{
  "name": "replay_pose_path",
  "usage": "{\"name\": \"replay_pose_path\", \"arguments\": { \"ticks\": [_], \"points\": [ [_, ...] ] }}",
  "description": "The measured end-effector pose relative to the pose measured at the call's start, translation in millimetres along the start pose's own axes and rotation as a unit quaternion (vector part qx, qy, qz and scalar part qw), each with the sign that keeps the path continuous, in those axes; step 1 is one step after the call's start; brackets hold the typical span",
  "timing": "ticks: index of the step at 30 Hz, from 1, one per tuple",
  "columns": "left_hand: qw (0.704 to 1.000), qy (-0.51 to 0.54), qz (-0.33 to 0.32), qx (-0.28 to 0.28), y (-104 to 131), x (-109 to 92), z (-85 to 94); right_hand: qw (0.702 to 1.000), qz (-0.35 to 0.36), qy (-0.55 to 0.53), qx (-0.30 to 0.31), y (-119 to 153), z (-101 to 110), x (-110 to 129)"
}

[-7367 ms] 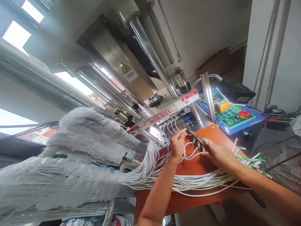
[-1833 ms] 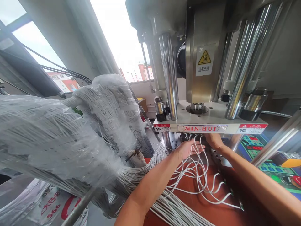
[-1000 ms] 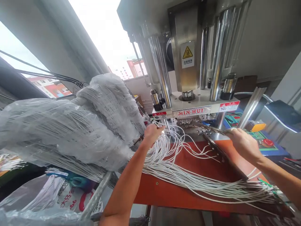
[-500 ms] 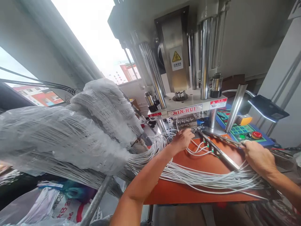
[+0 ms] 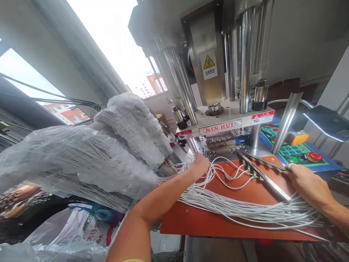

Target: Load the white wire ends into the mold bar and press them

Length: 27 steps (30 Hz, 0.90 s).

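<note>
My left hand (image 5: 200, 165) rests at the left edge of the orange table (image 5: 207, 223), its fingers curled into a thick sheaf of white wires (image 5: 245, 209) that fans out to the right. Farther right, my right hand (image 5: 307, 183) grips the near end of a long metal strip (image 5: 263, 176), thumb on top. The strip carries small green connectors with looped white wires and points at the mould under the MIN-HUI press (image 5: 220, 127).
A big plastic-wrapped bundle of white wires (image 5: 81, 156) fills the left side on a rack. A blue control panel (image 5: 298, 153) with red and green buttons and a lamp (image 5: 327, 122) stand at the right. Steel press columns rise behind. Printed bags (image 5: 81, 229) lie below left.
My left hand has drawn back from the mould area to the left, onto the wire sheaf. My right hand stays on the strip's near end.
</note>
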<state>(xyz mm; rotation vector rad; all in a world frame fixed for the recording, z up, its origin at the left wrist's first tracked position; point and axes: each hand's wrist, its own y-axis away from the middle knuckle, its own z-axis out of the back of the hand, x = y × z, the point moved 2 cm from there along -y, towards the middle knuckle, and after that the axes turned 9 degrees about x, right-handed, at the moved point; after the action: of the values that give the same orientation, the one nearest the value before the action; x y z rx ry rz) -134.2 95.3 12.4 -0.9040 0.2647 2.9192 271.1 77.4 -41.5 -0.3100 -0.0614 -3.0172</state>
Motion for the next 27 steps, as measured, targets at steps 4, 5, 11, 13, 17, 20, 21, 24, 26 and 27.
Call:
{"name": "replay_pose_path", "arguments": {
  "ticks": [4,5,11,13,17,20,21,24,26,27],
  "points": [
    [0.998,-0.046,0.048,-0.023,20,14,36.7,0.999,0.032,0.036,-0.020,1,2,7],
    [0.996,-0.060,0.056,-0.030,22,15,45.4,0.998,0.037,0.050,-0.022,2,5,10],
    [0.984,-0.155,-0.021,-0.081,29,-15,44.9,0.996,0.063,0.060,0.003,5,19,34],
    [0.968,-0.181,-0.157,-0.074,27,-41,23.5,0.996,0.077,0.052,0.016,0,18,40],
    [0.914,-0.175,-0.367,-0.001,7,-91,-24.0,0.991,0.125,0.039,0.008,-13,15,51],
    [0.914,-0.191,-0.348,0.083,-21,-109,-47.7,0.992,0.120,0.040,0.009,-14,22,57],
    [0.916,-0.201,-0.330,0.106,-29,-112,-52.4,0.993,0.113,0.034,0.004,-10,27,59],
    [0.915,-0.227,-0.307,0.133,-45,-111,-58.9,0.992,0.120,-0.017,-0.016,11,40,70],
    [0.909,-0.237,-0.319,0.129,-49,-109,-59.9,0.989,0.142,-0.030,-0.008,25,41,80],
    [0.906,-0.239,-0.324,0.127,-50,-109,-60.2,0.990,0.141,-0.015,0.000,29,39,85]
  ]
}}
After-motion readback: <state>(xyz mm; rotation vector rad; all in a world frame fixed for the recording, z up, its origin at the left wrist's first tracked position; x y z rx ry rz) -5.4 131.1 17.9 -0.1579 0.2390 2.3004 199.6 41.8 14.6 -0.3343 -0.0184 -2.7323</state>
